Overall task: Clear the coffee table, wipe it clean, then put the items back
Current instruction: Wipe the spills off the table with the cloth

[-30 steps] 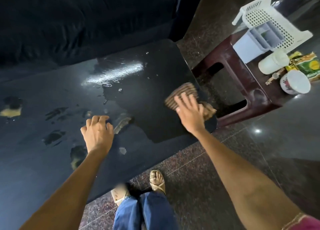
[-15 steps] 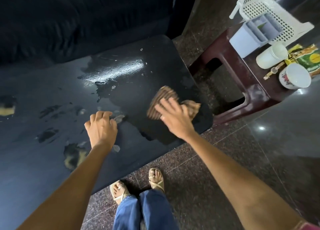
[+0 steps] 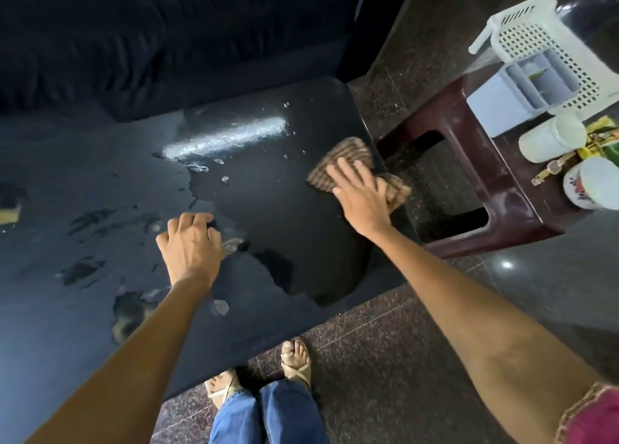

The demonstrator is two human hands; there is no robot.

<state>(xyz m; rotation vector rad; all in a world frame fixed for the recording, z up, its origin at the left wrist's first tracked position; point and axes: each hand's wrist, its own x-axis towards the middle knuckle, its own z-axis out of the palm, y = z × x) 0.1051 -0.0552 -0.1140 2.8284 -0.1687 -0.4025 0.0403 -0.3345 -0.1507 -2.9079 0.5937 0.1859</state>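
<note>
A black glossy coffee table [image 3: 261, 229] fills the left and middle, partly wet with drops and a bright light reflection. My right hand [image 3: 360, 196] presses flat, fingers spread, on a brown striped cloth [image 3: 345, 157] at the table's right edge. My left hand [image 3: 191, 246] rests on the tabletop with fingers curled under, holding nothing. On a maroon stool [image 3: 502, 189] to the right stand the removed items: a white basket [image 3: 549, 42], a grey-blue box [image 3: 502, 98], a white container [image 3: 549, 139], a white cup [image 3: 593, 185] and a yellow-green packet [image 3: 603, 142].
A dark sofa [image 3: 150, 42] runs along the table's far side. My sandalled feet [image 3: 294, 360] and jeans stand on the speckled granite floor [image 3: 402, 360] at the table's near edge. The stool sits close to the table's right end.
My right hand slid the cloth left across the table, then back right and farther away to the right edge. My left hand has stayed on the tabletop.
</note>
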